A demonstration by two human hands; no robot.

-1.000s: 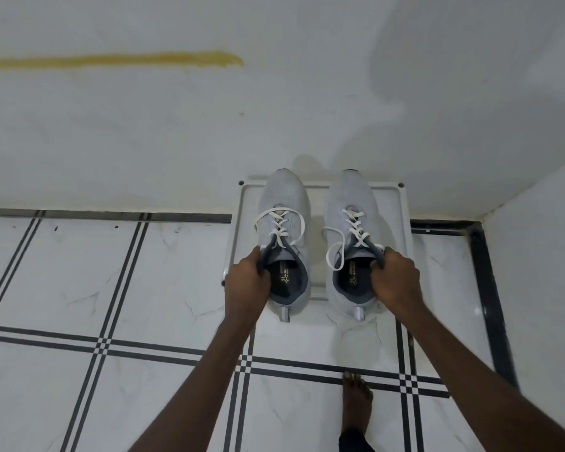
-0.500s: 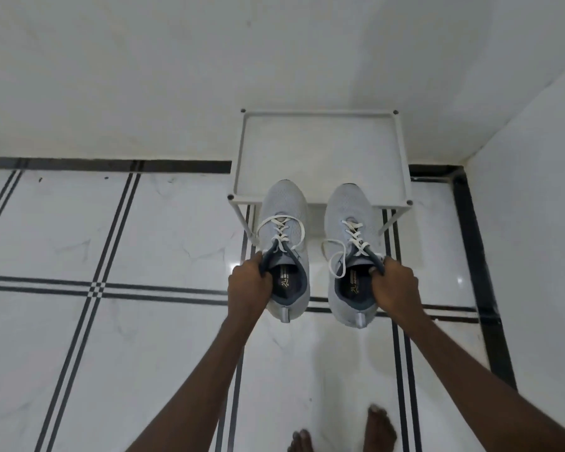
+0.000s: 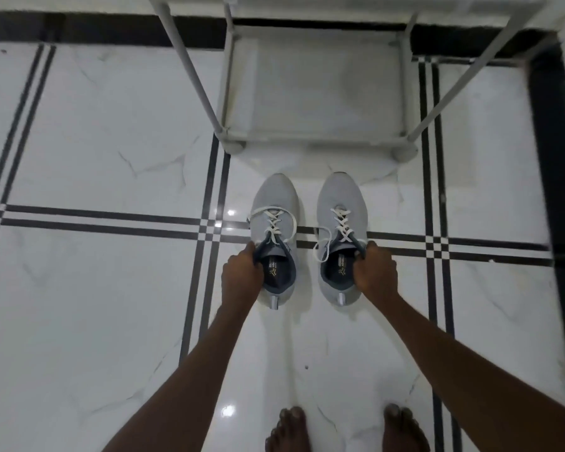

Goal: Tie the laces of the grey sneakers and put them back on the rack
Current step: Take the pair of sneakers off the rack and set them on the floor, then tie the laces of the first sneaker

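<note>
Head view. Two grey sneakers are side by side, toes pointing toward the white rack (image 3: 313, 138), heels toward the person. Whether their soles touch the floor (image 3: 95, 305) cannot be told.

Left hand (image 3: 242, 277) is clenched on the outer collar edge of the left sneaker (image 3: 276, 203), fingers curled into the dark opening. Right hand (image 3: 374, 272) grips the outer collar edge of the right sneaker (image 3: 340, 197) the same way.

White laces (image 3: 274, 223) on the left sneaker are crossed through the eyelets, with a loose loop spread over the tongue; no bow visible. Laces on the right sneaker trail a slack loop (image 3: 320, 246) over its inner side.

Insoles are dark; each carries a small yellowish logo mark (image 3: 273, 272) and a few lines of white print, too small and blurred to read. Each heel has a pale pull tab.

Floor: glossy white marble-pattern tiles with black double lines. Rack's lower shelf is bare, just beyond the toes. Two bare feet (image 3: 287, 429) show at the bottom edge.
</note>
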